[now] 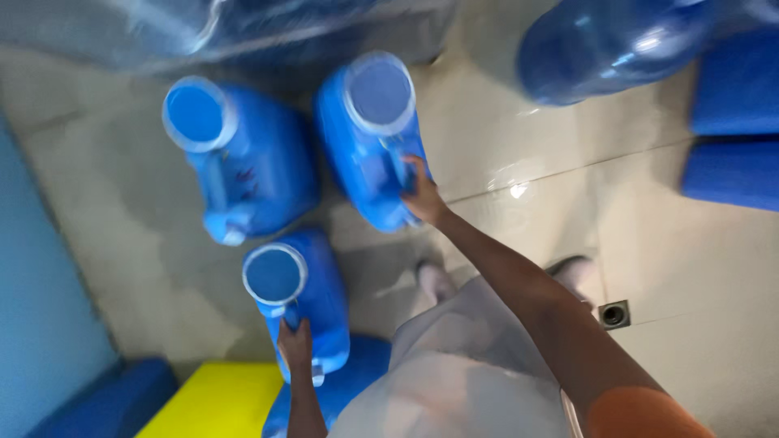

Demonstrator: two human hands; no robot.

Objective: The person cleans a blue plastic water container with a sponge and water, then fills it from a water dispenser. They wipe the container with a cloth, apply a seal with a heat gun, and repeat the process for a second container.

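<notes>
Seen from above on a pale tiled floor [690,268], a person stands among blue water jugs with one in each hand. At far left runs a light blue wall [32,268], and below it a yellow block [215,401] lies beside a dark blue object. Just to its right the left hand [295,345] is clenched around the handle of the small blue jug [312,300], whose round cap faces the camera; the jug sits close by the person's legs, and whether it rests on the floor or hangs just off it cannot be told. Above it a second jug [243,158] stands untouched, near but apart from either hand. Right of that, the right hand [422,195] closes its fingers on the handle of the upper jug [369,134], the arm stretched out from the body. Between the arms show the person's light garment and two shoes on the tiles. Farther right a large translucent round bottle [608,49] lies at the top edge, blue blocks stack along the right edge, and a small floor drain [614,314] sits near the right foot. Judging by the grips, two jugs are in hand and the one at upper left has yet to be handled.
</notes>
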